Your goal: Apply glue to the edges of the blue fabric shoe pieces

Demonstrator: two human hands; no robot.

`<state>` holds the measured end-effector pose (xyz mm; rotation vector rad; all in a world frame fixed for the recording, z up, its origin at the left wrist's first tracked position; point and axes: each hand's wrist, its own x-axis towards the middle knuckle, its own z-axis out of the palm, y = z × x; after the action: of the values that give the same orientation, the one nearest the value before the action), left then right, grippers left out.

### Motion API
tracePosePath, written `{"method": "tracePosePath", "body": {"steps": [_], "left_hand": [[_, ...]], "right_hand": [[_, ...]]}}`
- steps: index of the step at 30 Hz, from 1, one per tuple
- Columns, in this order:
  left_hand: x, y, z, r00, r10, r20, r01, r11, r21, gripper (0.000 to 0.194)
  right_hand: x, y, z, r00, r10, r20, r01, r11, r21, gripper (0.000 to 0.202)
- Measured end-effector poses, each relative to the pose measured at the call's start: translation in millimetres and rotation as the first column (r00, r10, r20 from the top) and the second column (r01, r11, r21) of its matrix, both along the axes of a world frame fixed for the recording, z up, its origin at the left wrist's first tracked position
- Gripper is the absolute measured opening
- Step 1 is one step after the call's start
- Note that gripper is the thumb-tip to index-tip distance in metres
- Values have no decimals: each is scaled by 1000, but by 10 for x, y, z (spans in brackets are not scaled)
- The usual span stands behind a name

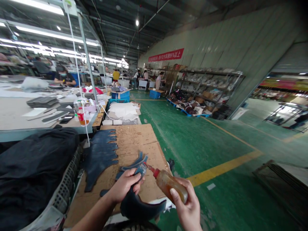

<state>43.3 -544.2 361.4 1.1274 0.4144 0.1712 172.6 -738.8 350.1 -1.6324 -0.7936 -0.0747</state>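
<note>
My left hand [128, 183] pinches a curved dark blue leather piece [139, 205] near its upper end, and the rest of it hangs down in an arc. In my right hand [186, 200] is a squeeze bottle [168, 183] of amber liquid, tilted so its red nozzle [151, 168] points at the piece's upper end. The nozzle tip is at or very close to that end; contact cannot be made out. Beyond my left hand, narrow blue leather strips [134, 163] lie on a cardboard sheet [134, 138]. Overlapping blue leather pieces [102, 152] are spread along its left side.
Dark cloth [36, 166] fills a plastic crate [64, 189] at the left. Behind it, a worktable [14, 112] carries grey cut pieces, a phone [66, 119] and a red-labelled bottle [81, 116]. Green floor [204, 147] with yellow lines lies right. People work farther back.
</note>
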Motion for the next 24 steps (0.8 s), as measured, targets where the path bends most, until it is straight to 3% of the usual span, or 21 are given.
{"method": "tracePosePath", "body": {"steps": [6, 9, 13, 15, 17, 18, 21, 23, 24], "left_hand": [[-4, -18, 56, 1000, -28, -11, 28, 999, 34, 46], [-13, -24, 92, 996, -86, -33, 88, 992, 86, 46], [-30, -12, 148, 990, -109, -93, 128, 963, 237, 44], [-37, 6, 175, 987, -93, -129, 139, 898, 417, 37], [-46, 39, 185, 988, -50, -147, 133, 761, 635, 31], [-51, 62, 182, 992, -26, -124, 110, 658, 745, 30], [-72, 154, 149, 996, -53, 79, -65, 228, 971, 27], [-83, 216, 130, 972, -127, 196, -202, -41, 978, 28], [-84, 241, 125, 963, -149, 224, -245, -138, 960, 29]], "right_hand": [[0, -15, 27, 992, 92, 91, -94, 995, 22, 20], [25, 12, -21, 996, 30, 82, -30, 1000, -7, 21], [106, -12, -113, 988, -72, -135, 73, 997, 5, 27], [149, -58, -145, 955, -50, -292, 69, 996, 55, 32], [181, -115, -154, 900, 23, -436, 35, 992, 124, 36], [192, -144, -149, 869, 64, -491, 14, 988, 155, 37], [208, -216, -101, 807, 157, -569, -51, 979, 197, 38], [210, -235, -55, 809, 175, -562, -84, 979, 185, 38], [208, -233, -31, 817, 174, -549, -95, 981, 171, 38]]}}
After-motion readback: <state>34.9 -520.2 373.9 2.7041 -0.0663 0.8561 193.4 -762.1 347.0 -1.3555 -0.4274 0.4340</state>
